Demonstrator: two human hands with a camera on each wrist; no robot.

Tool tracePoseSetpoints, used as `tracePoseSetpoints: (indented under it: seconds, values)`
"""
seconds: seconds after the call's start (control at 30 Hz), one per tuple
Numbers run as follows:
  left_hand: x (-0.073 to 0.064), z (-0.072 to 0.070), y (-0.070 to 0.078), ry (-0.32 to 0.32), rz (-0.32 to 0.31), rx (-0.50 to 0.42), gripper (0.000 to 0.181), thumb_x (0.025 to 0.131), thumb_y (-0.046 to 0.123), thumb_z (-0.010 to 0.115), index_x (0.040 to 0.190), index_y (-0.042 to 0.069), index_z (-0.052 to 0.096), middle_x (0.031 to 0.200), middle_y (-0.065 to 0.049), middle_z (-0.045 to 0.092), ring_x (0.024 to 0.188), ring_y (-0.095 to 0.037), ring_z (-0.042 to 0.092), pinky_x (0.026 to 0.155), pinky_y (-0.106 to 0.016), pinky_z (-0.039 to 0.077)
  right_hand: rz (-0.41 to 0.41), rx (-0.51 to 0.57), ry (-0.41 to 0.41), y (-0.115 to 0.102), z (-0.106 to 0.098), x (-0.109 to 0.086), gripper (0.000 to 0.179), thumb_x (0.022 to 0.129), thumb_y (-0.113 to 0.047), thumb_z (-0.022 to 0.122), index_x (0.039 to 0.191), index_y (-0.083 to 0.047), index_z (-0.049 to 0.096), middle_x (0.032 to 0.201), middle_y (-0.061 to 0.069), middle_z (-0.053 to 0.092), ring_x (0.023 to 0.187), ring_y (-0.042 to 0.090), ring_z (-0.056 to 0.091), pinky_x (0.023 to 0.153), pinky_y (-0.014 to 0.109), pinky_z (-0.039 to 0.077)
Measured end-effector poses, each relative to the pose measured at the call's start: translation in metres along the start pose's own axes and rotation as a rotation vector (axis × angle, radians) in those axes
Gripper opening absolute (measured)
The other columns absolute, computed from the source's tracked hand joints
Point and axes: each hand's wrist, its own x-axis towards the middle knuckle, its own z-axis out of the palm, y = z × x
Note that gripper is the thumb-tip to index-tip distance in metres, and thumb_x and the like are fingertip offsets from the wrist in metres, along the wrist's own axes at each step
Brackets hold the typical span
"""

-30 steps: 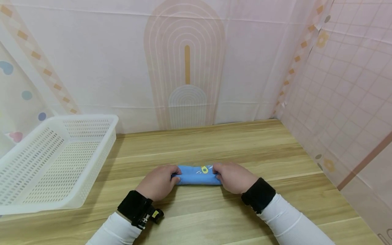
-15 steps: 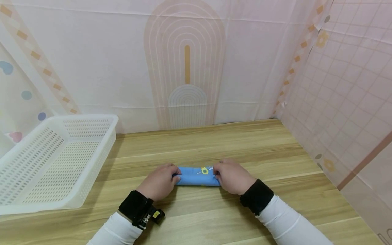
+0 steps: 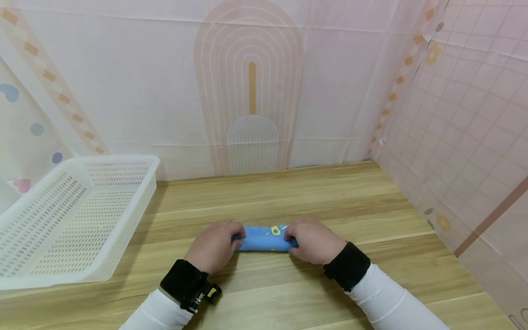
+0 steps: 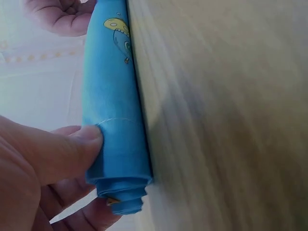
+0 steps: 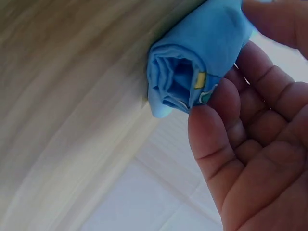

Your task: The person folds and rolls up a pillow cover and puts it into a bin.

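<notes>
A blue cloth [image 3: 264, 240] with yellow and white cartoon prints lies rolled into a short tube on the wooden table. Layers of the spiral show at both ends in the wrist views. My left hand [image 3: 216, 246] pinches the left end, its thumb [image 4: 86, 137] pressed on the near side beside a stitched seam and its fingers behind. At the other end my right hand [image 3: 315, 240] holds the roll between thumb and curled fingers. In the right wrist view, fingertips [image 5: 207, 127] touch the lower edge of the rolled cloth [image 5: 192, 48].
A white perforated plastic basket [image 3: 99, 256] stands at the left of the table [image 3: 330, 192]. Printed sheeting [image 3: 165, 91] covers the wall behind, and a grid-patterned sheet [image 3: 474, 137] borders the right side. A small camera on a black strap [image 3: 181, 282] sits on my left wrist.
The cloth roll has come slightly nearer to me. My right hand has shifted its fingers a little to the left along the roll; my left hand stays at its end.
</notes>
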Motion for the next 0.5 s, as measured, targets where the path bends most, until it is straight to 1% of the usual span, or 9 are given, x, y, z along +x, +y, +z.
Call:
tracePoseSetpoints:
  seconds: [0.1,0.23,0.37,0.43,0.5]
  values:
    - [-0.0012,-0.0014,-0.0002,0.003,-0.012,0.008,0.011,0.092,0.012,0.081,0.092,0.021,0.077,0.096,0.007,0.075,0.091,-0.012,0.07,0.084,-0.038,0.059,0.002,0.0,-0.015,-0.0003,-0.0006,-0.0002,0.021,0.085,-0.01,0.087,0.102,-0.009,0.075,0.103,0.0,0.073,0.094,0.015,0.061,0.09,0.038,0.055]
    - [-0.0018,-0.0028,-0.0011,-0.017,-0.022,0.016,0.006,0.09,0.018,0.084,0.094,0.021,0.08,0.1,0.007,0.077,0.094,-0.013,0.072,0.085,-0.037,0.06,-0.003,0.002,-0.012,0.0012,0.0007,0.0006,0.024,0.084,-0.006,0.088,0.102,-0.009,0.073,0.103,0.001,0.073,0.096,0.015,0.062,0.09,0.038,0.055]
    - [-0.0013,-0.0031,-0.0014,-0.043,-0.017,0.025,0.019,0.083,0.026,0.091,0.097,0.02,0.079,0.104,0.005,0.076,0.094,-0.012,0.07,0.084,-0.037,0.059,-0.001,-0.007,-0.006,0.0023,0.0023,0.0012,0.023,0.084,-0.005,0.087,0.102,-0.008,0.073,0.103,0.001,0.074,0.096,0.016,0.063,0.09,0.038,0.056]
    - [-0.0011,-0.0023,-0.0014,-0.052,-0.016,0.022,0.024,0.08,0.025,0.093,0.098,0.019,0.078,0.105,0.004,0.076,0.094,-0.012,0.069,0.085,-0.038,0.058,-0.004,-0.013,-0.001,0.0028,0.0032,0.0015,0.021,0.086,-0.005,0.086,0.102,-0.008,0.073,0.103,0.001,0.074,0.095,0.015,0.063,0.089,0.038,0.056]
    - [-0.0012,-0.0014,-0.0011,-0.053,-0.015,0.026,0.026,0.079,0.023,0.094,0.098,0.02,0.077,0.106,0.004,0.076,0.095,-0.013,0.069,0.086,-0.039,0.058,-0.01,-0.018,0.003,0.0032,0.004,0.0017,0.019,0.087,-0.005,0.084,0.102,-0.008,0.073,0.103,0.001,0.075,0.095,0.015,0.064,0.089,0.037,0.056]
